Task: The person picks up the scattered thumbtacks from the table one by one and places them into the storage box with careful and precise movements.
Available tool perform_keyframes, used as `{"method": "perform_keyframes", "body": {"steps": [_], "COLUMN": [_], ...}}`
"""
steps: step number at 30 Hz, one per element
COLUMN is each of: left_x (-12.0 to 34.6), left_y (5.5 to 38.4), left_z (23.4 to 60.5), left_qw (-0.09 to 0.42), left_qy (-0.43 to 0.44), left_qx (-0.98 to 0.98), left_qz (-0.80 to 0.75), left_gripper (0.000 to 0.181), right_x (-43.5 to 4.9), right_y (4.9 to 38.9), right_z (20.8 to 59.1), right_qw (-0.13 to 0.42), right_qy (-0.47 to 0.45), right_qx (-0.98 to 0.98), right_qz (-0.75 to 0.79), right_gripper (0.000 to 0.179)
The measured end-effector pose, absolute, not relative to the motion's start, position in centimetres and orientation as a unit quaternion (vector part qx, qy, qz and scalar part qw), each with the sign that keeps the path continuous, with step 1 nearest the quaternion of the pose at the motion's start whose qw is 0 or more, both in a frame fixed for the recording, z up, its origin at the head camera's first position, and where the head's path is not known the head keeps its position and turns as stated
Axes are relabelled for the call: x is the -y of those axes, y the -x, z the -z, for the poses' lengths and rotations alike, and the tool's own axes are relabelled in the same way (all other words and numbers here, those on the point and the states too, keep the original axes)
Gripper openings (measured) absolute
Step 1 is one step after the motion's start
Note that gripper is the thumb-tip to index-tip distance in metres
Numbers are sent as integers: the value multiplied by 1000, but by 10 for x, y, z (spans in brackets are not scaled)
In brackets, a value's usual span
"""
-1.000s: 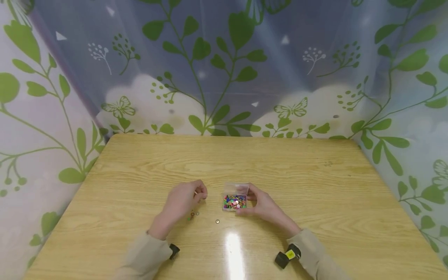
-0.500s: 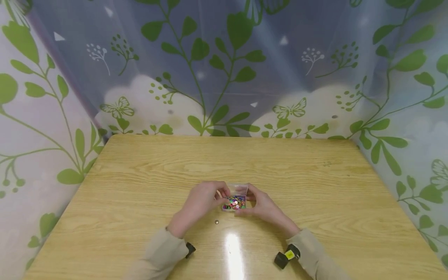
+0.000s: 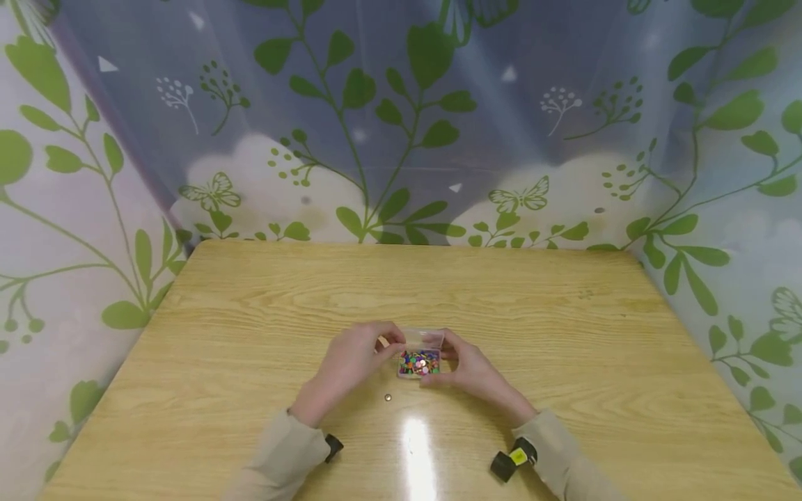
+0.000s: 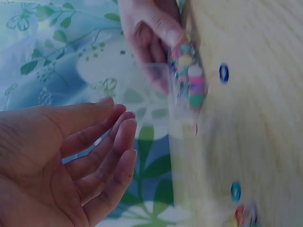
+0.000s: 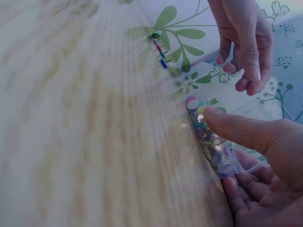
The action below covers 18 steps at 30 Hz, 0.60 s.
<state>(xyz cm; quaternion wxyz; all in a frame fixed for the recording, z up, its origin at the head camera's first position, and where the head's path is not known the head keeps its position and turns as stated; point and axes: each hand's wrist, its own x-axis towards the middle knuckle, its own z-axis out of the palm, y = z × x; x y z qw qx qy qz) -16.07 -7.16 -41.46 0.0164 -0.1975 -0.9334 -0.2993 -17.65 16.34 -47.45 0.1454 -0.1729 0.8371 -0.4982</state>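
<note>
A small clear plastic box point(image 3: 409, 377) of colourful thumbtacks point(image 3: 421, 363) sits on the table with its transparent lid point(image 3: 421, 339) raised. My right hand point(image 3: 471, 370) holds the box from the right, thumb at the near edge and fingers behind. In the right wrist view, that thumb lies against the tacks at the box's rim. My left hand point(image 3: 356, 355) hovers at the box's left side. Its fingers point(image 4: 124, 137) are loosely bent with nothing visible between them. One loose thumbtack point(image 3: 388, 397) lies on the table in front of the box.
More loose thumbtacks point(image 5: 163, 63) lie on the wooden table point(image 3: 401, 285), left of the box and mostly hidden by my left arm in the head view. A leaf-patterned curtain point(image 3: 376, 139) stands behind the table and along both sides.
My left hand has moved right from beside the loose tacks to the box, then drawn back slightly left from over it. The right hand and the box have stayed put.
</note>
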Motion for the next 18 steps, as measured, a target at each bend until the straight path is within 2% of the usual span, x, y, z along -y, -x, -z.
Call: {"method": "perform_keyframes", "body": {"steps": [11, 18], "left_x": [115, 134], "left_y": [154, 147], "left_z": [416, 428], "left_qw": [-36, -44], "left_qy": [133, 123], "left_qx": [949, 954], "left_qz": [285, 270], "left_gripper": [10, 17], "right_x": [-163, -163], "right_y": [175, 175], "right_z": [476, 476], "right_qw": [154, 154], "right_qy": [155, 156], "right_qx": [-839, -839], "right_qz": [499, 497], "right_gripper": [72, 72]}}
